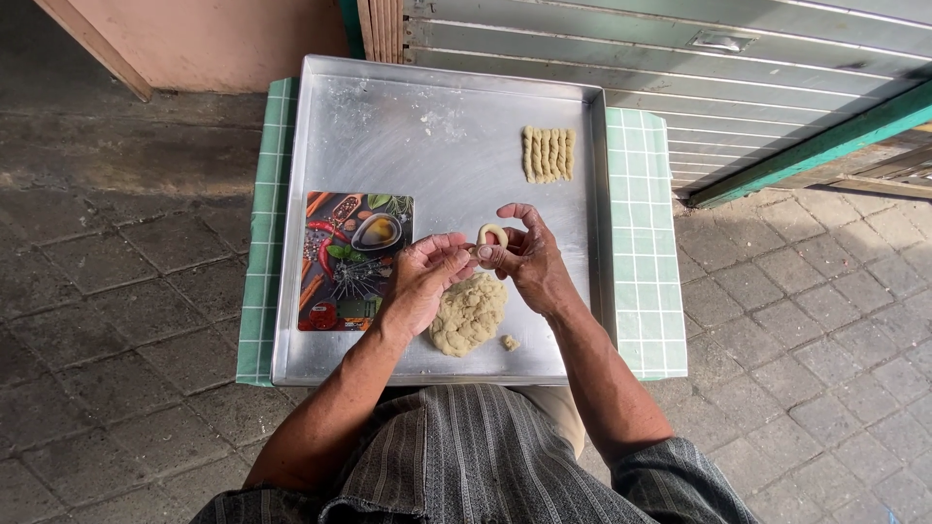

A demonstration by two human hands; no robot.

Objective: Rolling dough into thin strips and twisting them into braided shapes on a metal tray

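While the head view looks straight down, the left hand (424, 281) and right hand (524, 257) meet above a metal tray (437, 116), both pinching a small dough loop (491, 233) between their fingertips. Just below the hands a lump of dough (471, 315) lies on the tray, with a small crumb (509, 342) beside it. A row of twisted dough pieces (549, 153) sits near the far right corner. A printed cutting board (351, 262) lies at left, over a green checked tabletop (641, 243).
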